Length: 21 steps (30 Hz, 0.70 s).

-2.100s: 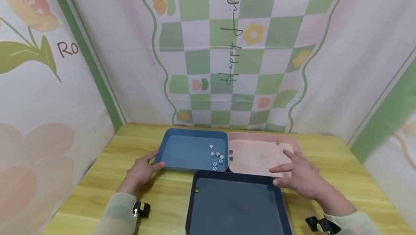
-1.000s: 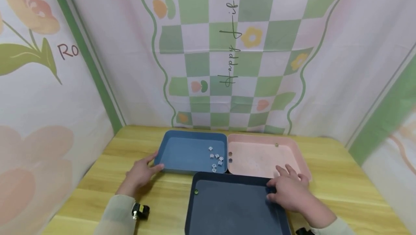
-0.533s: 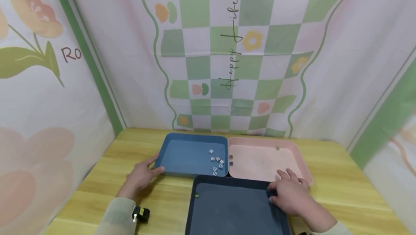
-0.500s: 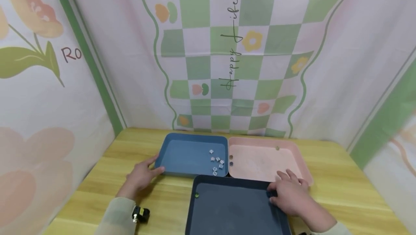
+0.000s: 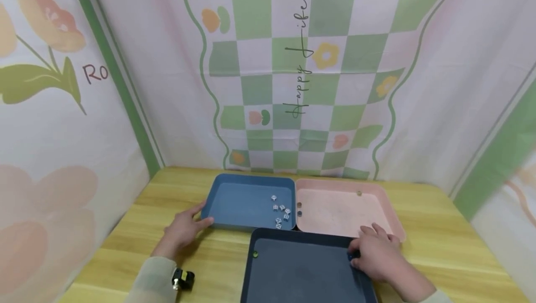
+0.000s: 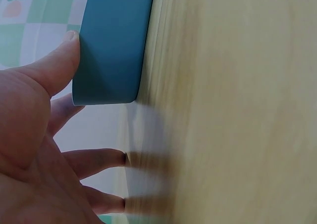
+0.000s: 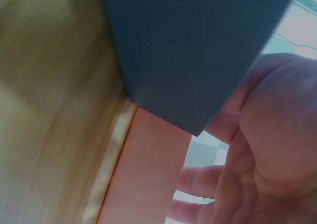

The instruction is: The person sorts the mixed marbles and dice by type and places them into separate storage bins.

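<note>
At the near left corner of the blue tray, my left hand holds the corner between thumb and index finger; its other fingertips reach down to the table. Several white dice lie in that tray's right part. My right hand reaches over the far right corner of the dark grey tray, pinching a dark blue marble with thumb and index finger. The hand partly hides the marble. A green marble sits near the dark tray's left wall.
A pink tray adjoins the blue one and holds several marbles, among them a yellowish one at the far wall. All three trays stand on a wooden table. A patterned curtain hangs behind.
From above the pink tray's near right edge, my right hand has moved left and down to the dark tray's corner, its thumb and index finger closing on the marble. The left hand stays put.
</note>
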Each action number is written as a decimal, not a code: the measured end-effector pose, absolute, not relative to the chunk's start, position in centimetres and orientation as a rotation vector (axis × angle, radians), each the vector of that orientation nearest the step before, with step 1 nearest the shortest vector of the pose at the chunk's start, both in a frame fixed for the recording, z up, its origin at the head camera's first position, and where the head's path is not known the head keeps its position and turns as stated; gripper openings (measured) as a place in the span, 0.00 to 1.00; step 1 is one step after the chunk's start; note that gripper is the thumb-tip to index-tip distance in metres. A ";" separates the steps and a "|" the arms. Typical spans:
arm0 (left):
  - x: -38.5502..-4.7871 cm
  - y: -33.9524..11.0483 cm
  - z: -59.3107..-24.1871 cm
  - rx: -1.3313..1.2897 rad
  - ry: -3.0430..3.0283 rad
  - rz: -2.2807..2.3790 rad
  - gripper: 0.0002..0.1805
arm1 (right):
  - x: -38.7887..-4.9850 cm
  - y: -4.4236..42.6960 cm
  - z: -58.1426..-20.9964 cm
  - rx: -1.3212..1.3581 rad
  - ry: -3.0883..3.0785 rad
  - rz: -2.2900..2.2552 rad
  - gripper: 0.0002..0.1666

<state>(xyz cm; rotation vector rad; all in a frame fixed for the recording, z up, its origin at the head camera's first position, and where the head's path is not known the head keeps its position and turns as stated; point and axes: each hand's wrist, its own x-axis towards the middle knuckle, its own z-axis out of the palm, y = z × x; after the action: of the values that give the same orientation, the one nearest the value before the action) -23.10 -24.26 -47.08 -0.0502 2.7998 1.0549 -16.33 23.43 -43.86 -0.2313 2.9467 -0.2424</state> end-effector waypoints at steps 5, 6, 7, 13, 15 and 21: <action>-23.1 -24.2 -47.0 -0.051 2.801 1.068 0.40 | -16.5 23.5 -44.1 -0.251 2.970 -0.251 0.10; -23.1 -24.2 -47.0 -0.048 2.802 1.066 0.40 | -16.5 23.5 -44.1 -0.254 2.971 -0.250 0.10; -23.1 -24.2 -47.0 -0.053 2.800 1.066 0.40 | -16.6 23.5 -44.2 -0.251 2.970 -0.249 0.10; -23.1 -24.1 -47.1 -0.051 2.801 1.050 0.40 | -16.5 23.7 -44.3 -0.249 2.967 -0.251 0.10; -23.1 -24.1 -47.2 -0.047 2.806 1.045 0.40 | -16.4 23.7 -44.4 -0.247 2.969 -0.254 0.10; -22.9 -24.2 -47.2 -0.050 2.809 1.049 0.40 | -16.4 23.7 -44.2 -0.237 2.966 -0.265 0.10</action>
<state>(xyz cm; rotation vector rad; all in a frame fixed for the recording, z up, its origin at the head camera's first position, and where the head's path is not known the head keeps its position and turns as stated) -22.95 -24.16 -47.18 -0.0504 2.8092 1.0489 -16.38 23.71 -44.21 -0.2369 2.9665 -0.2655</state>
